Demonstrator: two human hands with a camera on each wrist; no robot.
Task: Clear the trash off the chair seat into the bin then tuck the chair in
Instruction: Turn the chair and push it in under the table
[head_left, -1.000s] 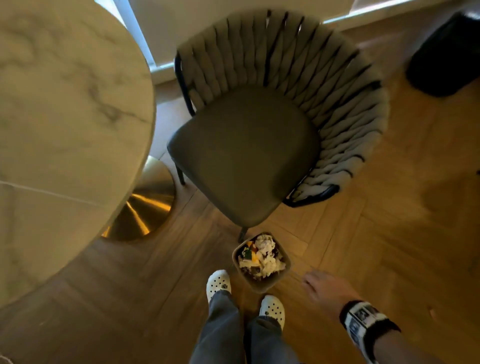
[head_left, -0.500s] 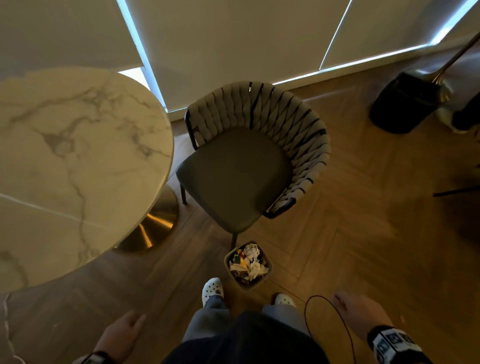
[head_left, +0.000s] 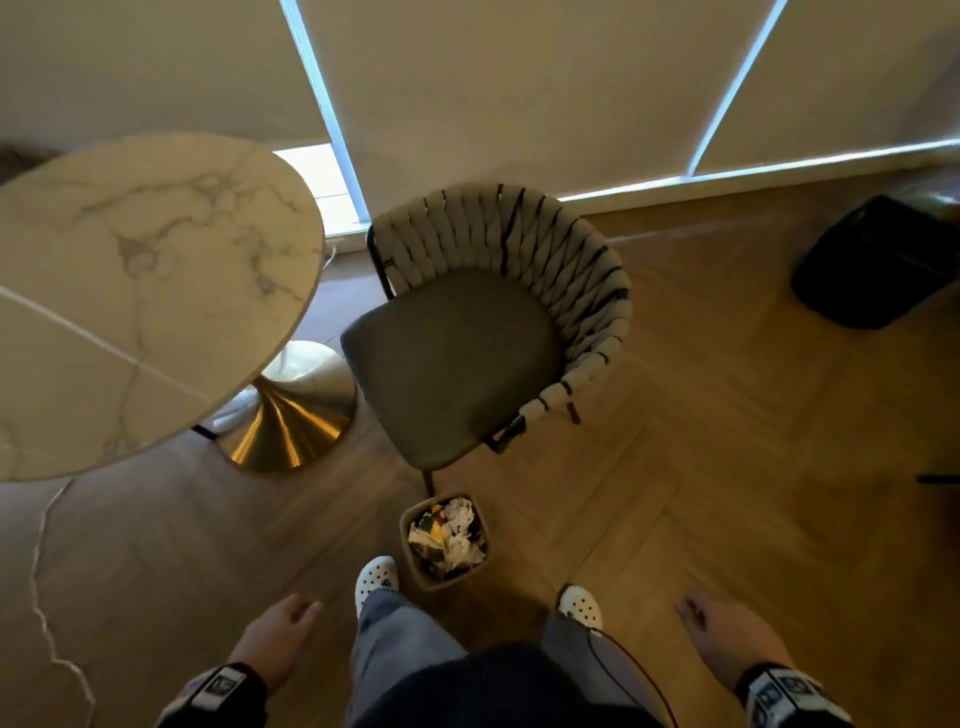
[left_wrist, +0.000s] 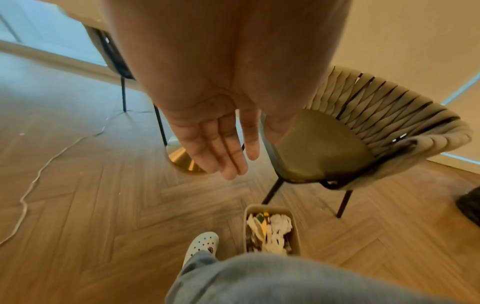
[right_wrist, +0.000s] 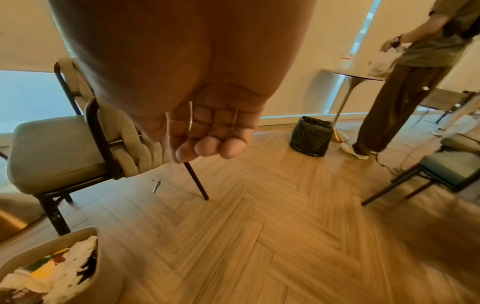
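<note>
Herringbone wood floor (head_left: 727, 467) carries a grey woven-back chair (head_left: 457, 364), a small beige bin (head_left: 422, 571) of crumpled trash just before it, while left hand (head_left: 278, 636) and right hand (head_left: 727, 636) hang relaxed, holding nothing.

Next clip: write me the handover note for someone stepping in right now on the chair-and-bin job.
Left hand: open, empty. Right hand: loosely curled, empty.
Chair: seat bare, standing clear of the marble table.
Bin: on the floor at the chair's front, full of crumpled trash.
Done: seat cleared.
Left: push the chair in under the table.
</note>
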